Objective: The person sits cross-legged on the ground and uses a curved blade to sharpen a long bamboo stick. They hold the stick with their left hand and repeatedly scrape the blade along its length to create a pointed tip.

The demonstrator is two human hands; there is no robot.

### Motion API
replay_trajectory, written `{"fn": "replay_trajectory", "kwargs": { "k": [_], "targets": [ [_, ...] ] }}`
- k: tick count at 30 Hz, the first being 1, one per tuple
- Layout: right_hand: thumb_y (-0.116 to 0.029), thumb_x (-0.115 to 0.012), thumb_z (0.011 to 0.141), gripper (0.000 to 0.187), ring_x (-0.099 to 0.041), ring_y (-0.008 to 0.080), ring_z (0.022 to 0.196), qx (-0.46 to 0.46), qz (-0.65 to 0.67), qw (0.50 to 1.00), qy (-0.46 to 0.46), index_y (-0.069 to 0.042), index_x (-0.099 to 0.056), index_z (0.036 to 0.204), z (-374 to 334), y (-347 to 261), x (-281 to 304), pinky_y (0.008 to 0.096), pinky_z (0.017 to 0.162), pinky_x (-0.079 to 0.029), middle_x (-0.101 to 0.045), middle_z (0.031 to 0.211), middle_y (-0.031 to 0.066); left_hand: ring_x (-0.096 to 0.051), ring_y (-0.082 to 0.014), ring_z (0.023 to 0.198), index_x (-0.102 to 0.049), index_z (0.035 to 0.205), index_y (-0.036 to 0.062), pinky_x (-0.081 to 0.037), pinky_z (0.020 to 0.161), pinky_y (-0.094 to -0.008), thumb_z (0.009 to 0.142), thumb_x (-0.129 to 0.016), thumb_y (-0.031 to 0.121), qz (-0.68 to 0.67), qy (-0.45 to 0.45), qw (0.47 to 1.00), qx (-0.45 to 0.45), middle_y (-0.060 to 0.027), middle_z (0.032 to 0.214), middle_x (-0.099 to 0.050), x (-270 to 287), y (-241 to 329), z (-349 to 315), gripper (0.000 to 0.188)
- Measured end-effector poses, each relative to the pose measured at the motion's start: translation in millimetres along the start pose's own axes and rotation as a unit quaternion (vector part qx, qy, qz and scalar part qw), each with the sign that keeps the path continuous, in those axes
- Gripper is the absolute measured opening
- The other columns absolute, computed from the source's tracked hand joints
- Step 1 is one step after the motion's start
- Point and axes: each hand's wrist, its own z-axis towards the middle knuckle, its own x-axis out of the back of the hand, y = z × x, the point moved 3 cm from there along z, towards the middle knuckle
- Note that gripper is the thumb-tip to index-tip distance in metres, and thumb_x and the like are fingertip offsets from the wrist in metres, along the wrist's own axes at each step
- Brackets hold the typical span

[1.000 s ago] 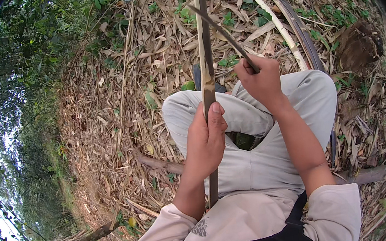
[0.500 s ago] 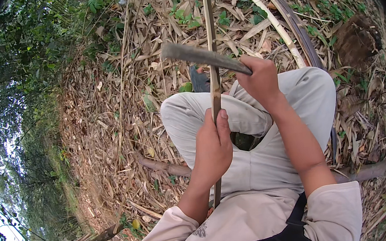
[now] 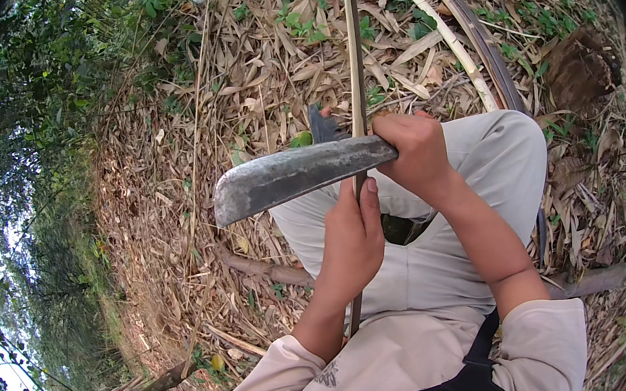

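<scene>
My right hand (image 3: pixel 419 153) is closed round the handle of a machete (image 3: pixel 295 178), its broad grey blade pointing left, flat side facing up. The blade crosses over a long, narrow bamboo strip (image 3: pixel 353 50), pale on its upper stretch; whether the two touch I cannot tell. Just below the blade my left hand (image 3: pixel 351 238) grips the strip, thumb along its side. From there the strip runs up past my crossed legs and down beside my waist. The blade hides part of the strip and the left fingertips.
Two long split strips, one pale (image 3: pixel 452 41) and one dark (image 3: pixel 483 42), lie at the upper right. Beyond them sits a brown stump (image 3: pixel 583 68). Branches lie beside me at left (image 3: pixel 271 269) and right (image 3: pixel 612 275). Dry leaves (image 3: pixel 166 206) cover the ground; bushes stand at left.
My right hand has lowered slightly, and the machete has turned from nearly edge-on to showing its broad side, nearer my left hand. The strip's upper part has shifted slightly right.
</scene>
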Motion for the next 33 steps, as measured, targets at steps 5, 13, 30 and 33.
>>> {"fn": "replay_trajectory", "kwargs": {
  "k": [5, 13, 30, 33],
  "targets": [
    [-0.016, -0.075, 0.068, 0.022, -0.059, 0.026, 0.055, -0.022, -0.001, 1.0, 0.001, -0.011, -0.054, 0.067, -9, 12, -13, 0.0387, 0.052, -0.035, -0.057, 0.06, 0.004, -0.049, -0.0291, 0.051, -0.049, 0.111, -0.0001, -0.04, 0.053, -0.0416, 0.108, -0.041, 0.023, 0.038, -0.012, 0.999, 0.036, -0.0157, 0.061, -0.051, 1, -5, 3, 0.025],
    [-0.01, -0.073, 0.076, 0.018, -0.058, 0.0343, 0.058, -0.093, 0.004, 0.996, 0.006, -0.004, -0.056, 0.071, 2, 36, -13, 0.0399, 0.051, -0.044, -0.057, 0.064, 0.0141, -0.029, -0.0006, 0.05, -0.049, 0.1, 0.0084, -0.024, 0.042, -0.0196, 0.108, -0.039, 0.037, -0.138, -0.029, 0.987, 0.081, 0.0079, 0.065, -0.036, 3, -30, -1, 0.032],
    [-0.025, -0.067, 0.084, 0.024, -0.065, 0.0337, 0.061, -0.254, -0.033, 0.967, -0.017, -0.003, -0.065, 0.074, 26, 95, 0, 0.0441, 0.057, -0.05, -0.064, 0.063, 0.0145, -0.031, -0.0028, 0.049, -0.048, 0.099, 0.0078, -0.027, 0.042, -0.0222, 0.109, -0.037, 0.034, -0.211, -0.1, 0.963, 0.133, 0.0048, 0.065, -0.037, -9, -21, -2, 0.031],
    [-0.017, -0.071, 0.077, 0.018, -0.062, 0.0321, 0.057, -0.133, -0.027, 0.991, -0.015, -0.004, -0.059, 0.071, 2, 53, -8, 0.0423, 0.052, -0.045, -0.059, 0.061, 0.0127, -0.027, -0.003, 0.044, -0.047, 0.1, 0.0079, -0.024, 0.037, -0.0219, 0.11, -0.035, 0.036, -0.261, -0.111, 0.945, 0.163, 0.005, 0.064, -0.033, -4, -18, 6, 0.032]
  ]
}}
